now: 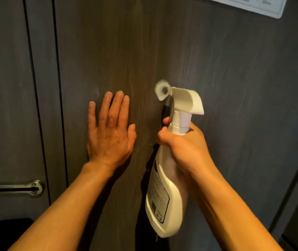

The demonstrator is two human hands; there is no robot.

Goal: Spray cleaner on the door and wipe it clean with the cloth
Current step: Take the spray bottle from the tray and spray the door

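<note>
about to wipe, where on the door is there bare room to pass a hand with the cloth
Free: the wide panel right of the spray bottle, up to the white sign, and the stretch above the left hand. Crowded: the middle, where the left hand lies flat and the right hand holds the bottle by the foam. No cloth is in view.

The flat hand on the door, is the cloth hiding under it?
No cloth shows around the left hand; its palm lies flat on the dark door. Whatever is beneath the palm is covered.
</note>
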